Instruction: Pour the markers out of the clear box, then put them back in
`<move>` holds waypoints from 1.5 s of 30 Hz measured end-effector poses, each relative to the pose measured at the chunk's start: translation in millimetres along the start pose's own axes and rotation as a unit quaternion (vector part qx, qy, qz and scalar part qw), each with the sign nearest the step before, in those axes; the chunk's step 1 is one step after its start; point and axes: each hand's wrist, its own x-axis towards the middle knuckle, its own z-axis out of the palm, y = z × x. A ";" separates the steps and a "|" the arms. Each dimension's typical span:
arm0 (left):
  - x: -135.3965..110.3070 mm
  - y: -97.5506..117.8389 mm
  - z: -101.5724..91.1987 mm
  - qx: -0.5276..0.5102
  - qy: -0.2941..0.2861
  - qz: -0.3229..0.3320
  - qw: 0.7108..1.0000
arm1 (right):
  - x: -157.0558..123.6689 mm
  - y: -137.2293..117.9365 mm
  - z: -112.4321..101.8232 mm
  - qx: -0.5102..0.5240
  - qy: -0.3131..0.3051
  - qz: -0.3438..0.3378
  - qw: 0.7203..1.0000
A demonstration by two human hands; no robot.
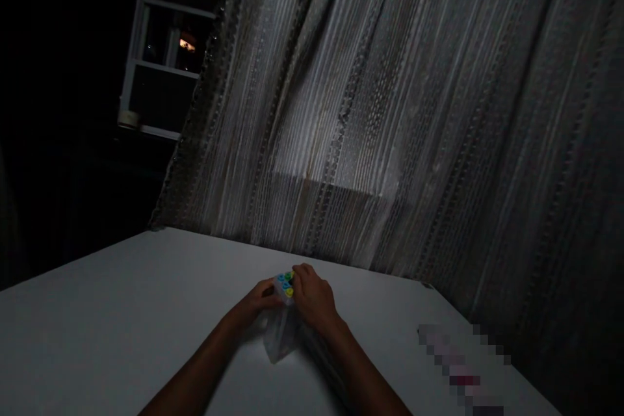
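Note:
A clear plastic case point(279, 341) stands tilted above the white table, with several round blue, green and yellow ends point(285, 282) showing at its top. They look like the ends of markers or pens, but the dim light leaves their kind uncertain. My left hand point(259, 299) grips the case from the left, thumb and fingers around its upper part. My right hand point(314, 297) is closed at the top right corner, fingertips curled over the coloured ends beside a dark gap. What those fingertips pinch is hidden.
The white table point(146, 292) stretches around my hands. A blurred-out item point(458, 370) lies towards its right edge. Behind the table hangs a grey striped curtain point(341, 110), and a dark window point(168, 71) shows at the upper left.

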 end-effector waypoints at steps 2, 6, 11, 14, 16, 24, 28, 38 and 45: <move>-6.1 12.2 4.3 -0.008 0.004 0.018 1.000 | -1.4 -3.5 -2.0 -0.027 -0.007 0.014 1.000; -8.6 33.3 23.4 0.053 0.078 0.066 0.993 | -1.9 -7.3 -4.1 -0.059 -0.014 0.033 0.998; 5.5 31.8 55.8 0.221 0.196 0.126 0.947 | -1.4 -8.1 -5.3 -0.057 -0.019 0.048 0.997; 8.4 23.0 66.7 0.229 0.242 0.168 0.928 | -1.1 -10.1 -8.0 -0.055 -0.028 0.058 0.996; 8.2 18.7 68.1 0.227 0.263 0.180 0.920 | -0.2 -11.8 -9.2 -0.054 -0.034 0.065 0.996; 13.7 15.0 54.8 0.245 0.268 0.172 0.916 | 7.0 -11.8 -7.0 -0.046 -0.053 0.072 0.995; 17.4 18.2 50.5 0.241 0.251 0.159 0.924 | 10.0 -9.9 -8.0 -0.028 -0.073 0.070 0.994; 24.5 29.0 42.0 0.203 0.230 0.083 0.948 | 7.4 -7.5 -7.0 -0.016 -0.077 0.055 0.995; 27.5 36.4 41.3 0.170 0.208 0.026 0.963 | 19.6 11.9 11.6 0.144 -0.034 0.071 0.986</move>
